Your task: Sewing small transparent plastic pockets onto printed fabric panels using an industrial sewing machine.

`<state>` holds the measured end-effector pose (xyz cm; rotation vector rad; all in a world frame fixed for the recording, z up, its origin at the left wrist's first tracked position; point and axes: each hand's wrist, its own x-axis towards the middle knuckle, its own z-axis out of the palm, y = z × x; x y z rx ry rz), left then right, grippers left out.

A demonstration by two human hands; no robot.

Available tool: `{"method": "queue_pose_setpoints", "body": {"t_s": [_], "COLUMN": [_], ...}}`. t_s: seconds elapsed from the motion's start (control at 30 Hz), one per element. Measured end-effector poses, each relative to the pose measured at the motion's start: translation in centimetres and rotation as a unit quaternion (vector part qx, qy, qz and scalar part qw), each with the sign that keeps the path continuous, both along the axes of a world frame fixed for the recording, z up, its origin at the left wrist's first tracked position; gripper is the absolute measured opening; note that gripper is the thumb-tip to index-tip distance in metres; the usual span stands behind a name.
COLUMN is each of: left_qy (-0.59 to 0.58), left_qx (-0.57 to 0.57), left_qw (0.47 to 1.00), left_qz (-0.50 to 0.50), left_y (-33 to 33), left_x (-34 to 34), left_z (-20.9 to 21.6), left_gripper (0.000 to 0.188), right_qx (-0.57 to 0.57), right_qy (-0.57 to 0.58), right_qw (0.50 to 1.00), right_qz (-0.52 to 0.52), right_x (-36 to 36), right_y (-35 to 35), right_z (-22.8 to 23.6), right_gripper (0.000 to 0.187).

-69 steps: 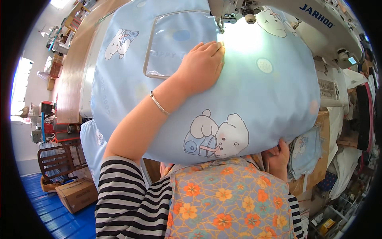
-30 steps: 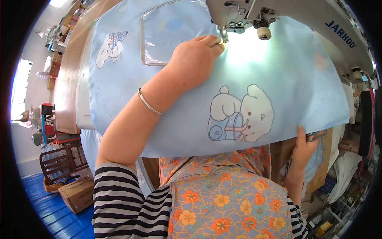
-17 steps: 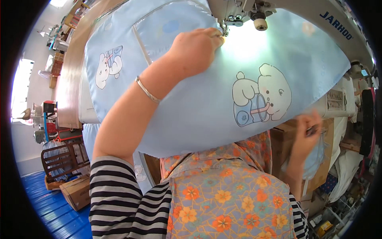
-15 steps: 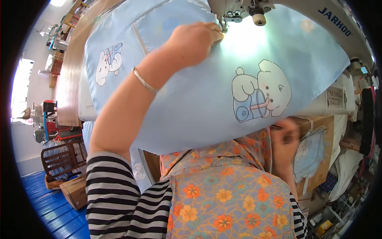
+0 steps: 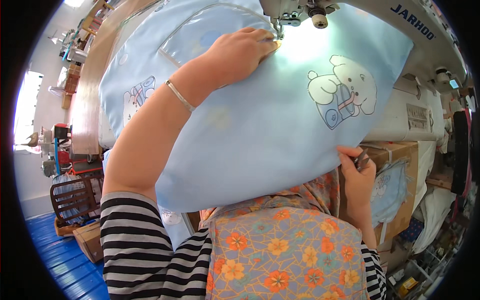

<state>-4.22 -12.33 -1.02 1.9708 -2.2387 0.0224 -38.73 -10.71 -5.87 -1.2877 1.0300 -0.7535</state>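
A large light-blue cloth [image 5: 235,155] with printed white puppies lies under the presser foot [image 5: 279,34] of a sewing machine [image 5: 385,25], its near edge drooping over my lap. My left hand [image 5: 242,52] rests flat on the cloth just left of the foot, fingers stretched toward the needle, a yellow covering on one fingertip. Beside that hand, a clear plastic panel [image 5: 186,37] shows in the cloth. At the cloth's right edge, my right hand [image 5: 357,175] has dark thread snips [image 5: 360,159] in its closed fingers; thumb and forefinger touch the edge.
A cardboard box [image 5: 400,150] stands at the right under the machine bed, with a smaller blue printed piece [image 5: 389,190] against it. White cloth [image 5: 430,220] hangs farther right. At the left are a wooden table edge [image 5: 90,100], a brown slatted chair [image 5: 75,200] and another carton [image 5: 89,240].
The cloth has turned under the machine; its right-hand puppy has shifted up and right. My right hand, blurred before, is now at the cloth's edge. My left hand stays near the foot.
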Motion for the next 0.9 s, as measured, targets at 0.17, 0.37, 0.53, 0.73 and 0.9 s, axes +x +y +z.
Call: {"method": "queue_pose_setpoints", "body": {"t_s": [0.17,0.37,0.53,0.73,0.9], "left_qy": [-0.027,-0.045,-0.036,-0.02,0.034], "left_qx": [-0.028,-0.003,-0.056,-0.151,-0.154], "left_qw": [0.999,0.999,0.998,0.988,0.987], "left_qz": [0.006,0.02,0.02,0.005,-0.009], "left_y": [-0.3,0.1,0.3,0.9,3.5], "left_x": [0.3,-0.9,-1.8,-2.5,-3.0], "left_z": [-0.3,-0.4,-1.8,-4.3,-3.7], "left_gripper": [0.029,0.033,0.034,0.037,0.039], "right_qx": [-0.081,-0.216,-0.255,-0.275,-0.445], "right_qy": [0.123,0.309,0.293,0.305,0.286], "right_qw": [0.989,0.926,0.921,0.911,0.841], "right_qz": [0.013,-0.007,0.01,0.039,0.114], "right_x": [-0.6,-0.6,0.0,0.3,7.4], "right_y": [-3.7,-11.3,-16.8,-19.2,-12.4], "right_z": [1.6,4.2,3.6,2.7,6.1], "right_gripper": [0.014,0.02,0.023,0.02,0.02]}}
